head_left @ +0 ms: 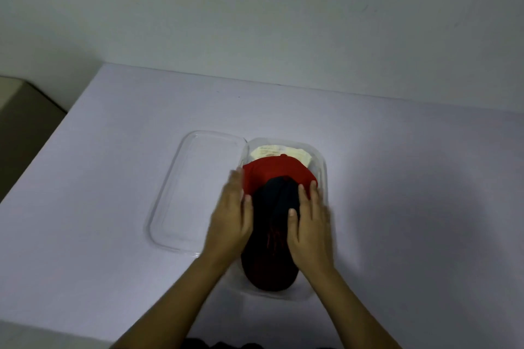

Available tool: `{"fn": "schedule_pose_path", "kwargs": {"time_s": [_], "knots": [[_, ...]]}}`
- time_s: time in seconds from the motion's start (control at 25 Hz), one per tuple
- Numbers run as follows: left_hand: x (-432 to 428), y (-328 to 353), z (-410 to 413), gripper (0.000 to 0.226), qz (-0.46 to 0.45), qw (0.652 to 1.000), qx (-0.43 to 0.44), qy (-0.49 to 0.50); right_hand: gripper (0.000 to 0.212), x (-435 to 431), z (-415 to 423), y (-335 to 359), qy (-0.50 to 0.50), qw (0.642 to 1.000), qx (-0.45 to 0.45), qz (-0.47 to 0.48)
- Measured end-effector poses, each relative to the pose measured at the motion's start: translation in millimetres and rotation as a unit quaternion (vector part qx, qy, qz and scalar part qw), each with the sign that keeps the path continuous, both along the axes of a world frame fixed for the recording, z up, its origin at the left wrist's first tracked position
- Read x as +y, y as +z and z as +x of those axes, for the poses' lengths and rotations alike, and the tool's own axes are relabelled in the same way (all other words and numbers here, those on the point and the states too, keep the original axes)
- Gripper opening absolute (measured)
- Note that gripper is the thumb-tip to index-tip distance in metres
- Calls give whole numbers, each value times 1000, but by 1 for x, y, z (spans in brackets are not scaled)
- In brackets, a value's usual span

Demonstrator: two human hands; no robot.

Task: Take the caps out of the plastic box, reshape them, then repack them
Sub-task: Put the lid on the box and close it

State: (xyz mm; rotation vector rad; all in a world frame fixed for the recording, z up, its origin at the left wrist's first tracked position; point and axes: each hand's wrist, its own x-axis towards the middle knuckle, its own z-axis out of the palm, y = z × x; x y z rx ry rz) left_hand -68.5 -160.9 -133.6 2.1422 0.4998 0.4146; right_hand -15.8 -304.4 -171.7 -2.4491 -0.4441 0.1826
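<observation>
A clear plastic box lies on the table with three caps stacked in it. A cream cap shows at the far end, a red cap overlaps it, and a dark cap lies on top nearest me. My left hand presses flat against the left side of the dark cap, fingers reaching the red one. My right hand rests flat on the dark cap's right side. Both hands look slightly blurred. The fingers are spread and do not close around the caps.
The box's clear lid lies flat on the table, touching the box's left side. The white table meets a pale wall at the back. Its left edge drops off to a dark floor.
</observation>
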Motion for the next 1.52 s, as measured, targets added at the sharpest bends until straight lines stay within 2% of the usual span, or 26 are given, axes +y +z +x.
{"fn": "schedule_pose_path", "kwargs": {"time_s": [0.04,0.12,0.2,0.24,0.28,0.32,0.4,0.48,0.6,0.68,0.76,0.88,0.92,1.0,1.08,1.16,1.24,1.32,1.4,1.52], "knots": [[22,1,-4,54,25,998,-19,47,60,-8,0,0,-21,1000,-9,-17],[75,-17,-9,60,51,986,40,154,62,-22,-4,-4,-70,996,39,-27],[122,-47,-15,80,20,949,208,235,64,-26,-8,-8,-96,988,120,7],[136,-61,-19,90,11,924,296,242,65,-26,-10,-8,-105,983,148,31],[142,-70,-22,94,15,907,355,228,67,-25,-11,-8,-113,979,161,46],[147,-78,-24,93,23,902,376,211,69,-25,-11,-8,-120,978,166,50],[154,-83,-24,74,22,918,335,212,72,-24,-11,-7,-129,976,168,46],[162,-77,-26,55,-35,927,291,235,73,-24,-13,-6,-131,976,169,38],[172,-70,-31,69,-131,920,281,239,75,-23,-13,-6,-130,977,167,39],[176,-67,-34,72,-104,915,318,226,75,-22,-13,-6,-126,978,163,40],[179,-53,-32,52,-99,922,314,204,74,-22,-12,-5,-124,978,163,36],[180,-7,-24,27,-188,944,199,182,69,-23,-12,-2,-122,974,189,39],[181,14,-22,27,-207,948,159,182,66,-23,-12,0,-123,975,182,38],[180,61,-21,36,-172,963,88,188,61,-20,-11,14,-129,980,141,59],[170,102,-24,57,-134,976,51,165,57,-10,-10,44,-120,974,123,150],[139,128,-28,75,-184,979,34,85,63,2,-10,79,-81,936,191,284],[100,121,-25,80,-220,973,61,13,77,8,-8,96,-66,900,249,351],[66,97,-17,77,-258,963,85,3,68,4,-5,93,-79,914,227,327],[48,63,-9,63,-277,955,106,34,63,-8,0,75,-127,946,168,248],[32,18,-3,57,-188,970,152,31,56,-21,0,44,-177,952,160,192]]}}
